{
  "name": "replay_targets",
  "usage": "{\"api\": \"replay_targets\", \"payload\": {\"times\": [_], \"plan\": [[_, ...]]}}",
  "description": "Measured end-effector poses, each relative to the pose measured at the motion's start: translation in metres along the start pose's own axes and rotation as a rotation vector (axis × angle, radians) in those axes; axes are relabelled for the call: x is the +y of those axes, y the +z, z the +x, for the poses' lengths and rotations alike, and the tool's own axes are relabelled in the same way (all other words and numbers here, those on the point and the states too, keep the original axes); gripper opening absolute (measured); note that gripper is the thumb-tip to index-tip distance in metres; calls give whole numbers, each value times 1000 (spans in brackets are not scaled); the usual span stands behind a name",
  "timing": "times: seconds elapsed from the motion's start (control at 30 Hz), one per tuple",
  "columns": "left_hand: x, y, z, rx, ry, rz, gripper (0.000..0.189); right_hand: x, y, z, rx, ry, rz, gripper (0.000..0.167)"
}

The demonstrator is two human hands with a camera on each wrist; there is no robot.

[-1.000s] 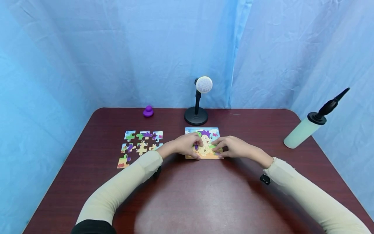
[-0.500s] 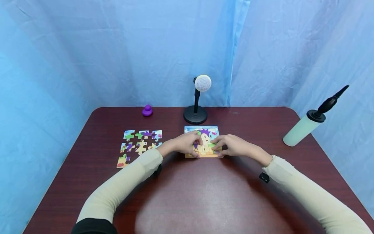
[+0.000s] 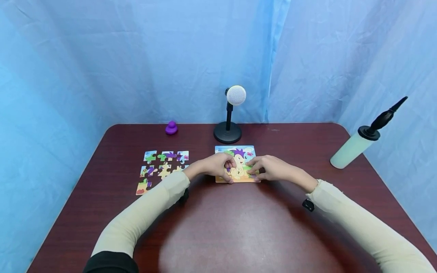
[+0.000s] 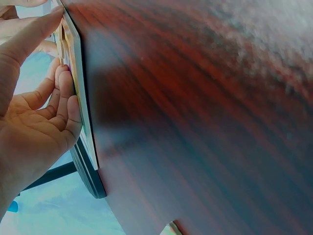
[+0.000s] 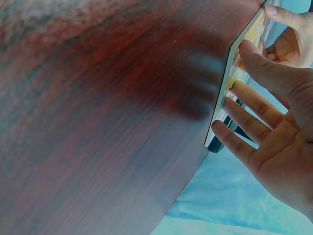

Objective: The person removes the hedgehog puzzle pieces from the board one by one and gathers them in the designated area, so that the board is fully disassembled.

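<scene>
A small picture jigsaw board (image 3: 251,151), showing a cream figure with purple hair, lies flat near the table's middle. My left hand (image 3: 216,165) is over its left side, thumb at the near edge. In the left wrist view my left hand (image 4: 36,125) has its fingers curled against the picture; whether a piece is between thumb and index finger is unclear. My right hand (image 3: 271,168) touches the board's right side. Its fingers (image 5: 244,120) are fairly straight, their tips on the picture. Loose jigsaw pieces (image 3: 165,170) lie to the left, some hidden behind my left sleeve.
Behind the board stands a microphone (image 3: 236,95) on a round black base (image 3: 227,133). A purple toy duck (image 3: 171,128) is at the back left. A pale green hand pump (image 3: 351,151) with a black top stands at the right. Blue curtains (image 3: 191,60) enclose the table.
Both hands stay at the board in nearly the same pose. The whole head view has shifted slightly upward and left.
</scene>
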State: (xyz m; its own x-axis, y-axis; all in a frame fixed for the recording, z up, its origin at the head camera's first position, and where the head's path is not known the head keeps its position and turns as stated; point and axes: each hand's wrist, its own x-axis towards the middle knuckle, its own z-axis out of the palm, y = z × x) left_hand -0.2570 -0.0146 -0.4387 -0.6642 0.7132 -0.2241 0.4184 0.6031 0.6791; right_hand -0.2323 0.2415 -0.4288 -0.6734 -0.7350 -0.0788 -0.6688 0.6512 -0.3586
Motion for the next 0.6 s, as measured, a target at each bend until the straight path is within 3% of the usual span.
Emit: {"api": "replay_targets", "payload": {"times": [0.6], "plan": [[2, 1, -1, 18, 1, -1, 47, 3, 2, -1, 22, 2, 6, 24]]}}
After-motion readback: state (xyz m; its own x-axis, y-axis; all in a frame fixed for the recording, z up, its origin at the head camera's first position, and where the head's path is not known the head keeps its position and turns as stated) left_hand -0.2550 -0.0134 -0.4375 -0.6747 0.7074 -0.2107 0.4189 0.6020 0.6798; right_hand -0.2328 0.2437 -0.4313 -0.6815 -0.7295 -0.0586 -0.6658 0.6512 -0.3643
